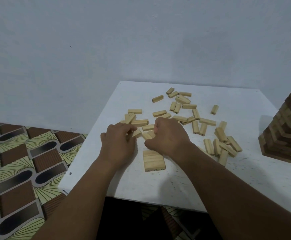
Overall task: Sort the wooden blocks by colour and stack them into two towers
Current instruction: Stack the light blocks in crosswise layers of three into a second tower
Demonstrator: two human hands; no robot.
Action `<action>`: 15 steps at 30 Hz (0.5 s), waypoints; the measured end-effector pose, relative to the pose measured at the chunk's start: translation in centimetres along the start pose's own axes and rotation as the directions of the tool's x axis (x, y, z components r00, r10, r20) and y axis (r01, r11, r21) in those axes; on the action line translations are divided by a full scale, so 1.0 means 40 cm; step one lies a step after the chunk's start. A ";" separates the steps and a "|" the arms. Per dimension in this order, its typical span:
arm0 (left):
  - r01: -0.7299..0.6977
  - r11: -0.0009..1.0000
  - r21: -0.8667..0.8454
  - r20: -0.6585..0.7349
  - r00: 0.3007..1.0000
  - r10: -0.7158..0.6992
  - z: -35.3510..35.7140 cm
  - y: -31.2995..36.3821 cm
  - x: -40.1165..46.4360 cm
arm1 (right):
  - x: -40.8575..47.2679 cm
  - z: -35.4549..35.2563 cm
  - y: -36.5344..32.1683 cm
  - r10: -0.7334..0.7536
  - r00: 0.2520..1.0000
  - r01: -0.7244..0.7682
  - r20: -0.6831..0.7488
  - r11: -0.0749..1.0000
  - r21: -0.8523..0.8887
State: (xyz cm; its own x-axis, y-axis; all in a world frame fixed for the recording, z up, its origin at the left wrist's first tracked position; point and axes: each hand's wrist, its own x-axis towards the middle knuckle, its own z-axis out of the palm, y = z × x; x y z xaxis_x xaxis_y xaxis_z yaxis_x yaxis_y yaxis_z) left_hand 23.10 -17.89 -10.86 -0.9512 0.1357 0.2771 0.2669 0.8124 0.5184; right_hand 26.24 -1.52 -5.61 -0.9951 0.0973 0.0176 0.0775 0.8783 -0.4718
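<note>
Several light wooden blocks [184, 110] lie scattered over the white table [245, 187]. A flat row of three light blocks [153, 160] lies side by side near the table's front, just below my hands. My left hand [118, 144] pinches a light block [136, 133] at its fingertips. My right hand [167, 135] is curled around light blocks [148, 135] between the two hands. A tall tower of dark brown blocks [286, 129] stands at the right edge, its top cut off by the frame.
The table stands against a pale wall. A patterned floor [20, 161] shows to the left and below the front edge. A loose pile of light blocks [224, 144] lies between my right forearm and the dark tower.
</note>
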 end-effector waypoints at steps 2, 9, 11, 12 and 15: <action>0.004 0.991 -0.130 -0.043 0.999 -0.009 -0.016 0.013 -0.026 | -0.014 -0.015 0.016 0.008 1.000 -0.008 -0.017 1.000 0.025; -0.017 0.862 -0.507 -0.041 0.999 -0.005 -0.068 0.150 -0.153 | -0.163 -0.075 0.112 0.051 0.986 -0.024 -0.157 0.984 0.174; -0.073 0.875 -0.479 -0.026 0.997 0.068 -0.061 0.181 -0.182 | -0.212 -0.087 0.137 0.070 0.986 -0.050 -0.152 0.990 0.132; -0.110 0.888 -0.447 -0.027 0.994 0.109 -0.055 0.195 -0.194 | -0.234 -0.093 0.147 0.088 0.987 -0.073 -0.136 0.991 0.112; -0.166 0.901 -0.401 0.003 0.983 0.182 -0.035 0.224 -0.225 | -0.284 -0.104 0.174 0.132 0.989 -0.127 -0.071 0.990 0.068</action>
State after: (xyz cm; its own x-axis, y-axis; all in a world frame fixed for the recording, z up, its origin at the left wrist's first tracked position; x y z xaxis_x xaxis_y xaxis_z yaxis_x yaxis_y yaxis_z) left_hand 34.25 -12.62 -7.58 -0.8872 0.2834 0.3641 0.4600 0.4826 0.7453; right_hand 38.33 5.45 -5.42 -0.9693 0.2451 0.0175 0.1989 0.8247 -0.5295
